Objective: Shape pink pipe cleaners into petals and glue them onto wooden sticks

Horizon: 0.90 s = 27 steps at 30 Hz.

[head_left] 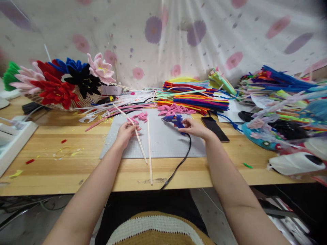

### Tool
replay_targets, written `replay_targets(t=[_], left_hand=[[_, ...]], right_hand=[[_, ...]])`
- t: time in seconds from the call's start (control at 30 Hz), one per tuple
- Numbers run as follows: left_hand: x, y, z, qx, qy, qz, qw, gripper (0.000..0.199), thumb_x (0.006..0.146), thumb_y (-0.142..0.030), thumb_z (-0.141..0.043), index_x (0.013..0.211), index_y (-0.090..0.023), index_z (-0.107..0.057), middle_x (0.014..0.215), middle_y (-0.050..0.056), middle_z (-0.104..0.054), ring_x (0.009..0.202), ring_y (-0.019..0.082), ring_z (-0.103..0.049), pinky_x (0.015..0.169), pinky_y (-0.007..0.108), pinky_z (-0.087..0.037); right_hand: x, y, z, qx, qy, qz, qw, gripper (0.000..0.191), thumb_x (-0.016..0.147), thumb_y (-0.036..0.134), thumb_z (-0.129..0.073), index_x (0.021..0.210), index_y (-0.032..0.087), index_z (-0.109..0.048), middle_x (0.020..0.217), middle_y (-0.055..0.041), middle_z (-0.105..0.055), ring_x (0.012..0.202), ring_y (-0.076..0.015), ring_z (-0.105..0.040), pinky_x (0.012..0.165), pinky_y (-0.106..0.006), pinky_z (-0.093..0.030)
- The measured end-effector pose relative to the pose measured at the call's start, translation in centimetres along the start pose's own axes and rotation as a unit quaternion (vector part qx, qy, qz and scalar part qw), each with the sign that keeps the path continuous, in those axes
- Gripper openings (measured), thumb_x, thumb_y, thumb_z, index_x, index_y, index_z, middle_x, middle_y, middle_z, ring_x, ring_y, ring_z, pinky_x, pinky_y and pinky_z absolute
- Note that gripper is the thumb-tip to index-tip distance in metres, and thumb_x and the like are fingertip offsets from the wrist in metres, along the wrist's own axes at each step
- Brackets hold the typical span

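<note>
My left hand (pixel 127 133) is closed around a thin wooden stick (pixel 141 148), which slants down toward me across the grey mat (pixel 168 146). A second wooden stick (pixel 150 153) lies just right of it, its near end past the mat's edge. My right hand (pixel 192 128) grips a blue hot glue gun (pixel 174 119) by its handle, the nozzle pointing left over the mat. From the gun a black cord (pixel 182 161) runs to the table's front edge. Beyond my hands lie pink pipe-cleaner pieces (pixel 142 116) and a further pink bunch (pixel 176 109).
Fuzzy flowers (pixel 60 93) fill the back left. Bundles of coloured pipe cleaners (pixel 194 102) lie at the back. A black phone (pixel 215 128) rests right of the mat. Farther right are a white spool (pixel 296 163) and piled craft pieces (pixel 265 131). A white box (pixel 15 139) stands left.
</note>
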State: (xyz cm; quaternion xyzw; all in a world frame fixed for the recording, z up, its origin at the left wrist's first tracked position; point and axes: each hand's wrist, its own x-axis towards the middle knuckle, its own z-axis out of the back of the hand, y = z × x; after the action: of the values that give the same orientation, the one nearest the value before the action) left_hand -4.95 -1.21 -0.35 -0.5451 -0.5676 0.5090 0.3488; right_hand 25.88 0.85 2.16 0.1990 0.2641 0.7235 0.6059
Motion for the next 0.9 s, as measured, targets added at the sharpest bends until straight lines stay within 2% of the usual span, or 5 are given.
replay_targets(t=[0.1,0.27,0.4,0.6,0.9], left_hand=[[-0.1,0.0,-0.1,0.002,-0.004,0.001,1.000,0.019,0.061,-0.013,-0.063,0.074,-0.013,-0.050,0.073,0.004,-0.063,0.068,0.016,-0.065,0.049,0.024,-0.053],[-0.1,0.0,-0.2,0.009,-0.002,0.000,1.000,0.021,0.059,-0.014,-0.064,0.073,-0.014,-0.049,0.072,0.003,-0.064,0.067,0.016,-0.065,0.049,0.024,-0.053],[0.0,0.3,-0.1,0.024,0.008,-0.004,1.000,0.022,0.059,-0.016,-0.065,0.075,-0.014,-0.049,0.070,0.003,-0.064,0.068,0.017,-0.065,0.050,0.025,-0.053],[0.0,0.4,-0.1,0.023,0.008,-0.007,1.000,0.023,0.059,-0.016,-0.066,0.074,-0.015,-0.048,0.069,0.004,-0.065,0.068,0.018,-0.066,0.050,0.025,-0.053],[-0.3,0.4,-0.5,0.066,0.002,-0.002,0.998,0.021,0.061,-0.016,-0.062,0.078,-0.014,-0.050,0.071,0.004,-0.064,0.069,0.019,-0.066,0.048,0.024,-0.051]], right_hand=[[1.1,0.7,-2.3,0.014,-0.033,-0.003,0.999,0.044,0.064,0.046,-0.066,0.095,0.015,-0.061,0.087,-0.0071,-0.063,0.073,-0.0171,-0.056,0.064,-0.029,-0.041],[1.5,1.9,-3.8,0.120,-0.092,-0.028,0.988,0.039,0.069,0.045,-0.061,0.092,0.014,-0.063,0.078,-0.0071,-0.063,0.066,-0.0156,-0.056,0.060,-0.028,-0.043],[1.2,4.5,-3.7,0.245,-0.034,0.033,0.968,0.040,0.069,0.047,-0.061,0.091,0.014,-0.061,0.075,-0.0051,-0.062,0.054,-0.0092,-0.051,0.049,-0.022,-0.040],[1.6,8.4,-5.6,0.245,0.009,0.042,0.969,0.036,0.068,0.046,-0.062,0.079,0.012,-0.061,0.062,-0.0016,-0.058,0.045,-0.0058,-0.043,0.043,-0.021,-0.034],[2.6,8.5,-8.3,0.232,-0.022,0.091,0.968,0.038,0.066,0.047,-0.063,0.082,0.013,-0.064,0.065,-0.0023,-0.060,0.063,-0.0126,-0.054,0.062,-0.025,-0.042]])
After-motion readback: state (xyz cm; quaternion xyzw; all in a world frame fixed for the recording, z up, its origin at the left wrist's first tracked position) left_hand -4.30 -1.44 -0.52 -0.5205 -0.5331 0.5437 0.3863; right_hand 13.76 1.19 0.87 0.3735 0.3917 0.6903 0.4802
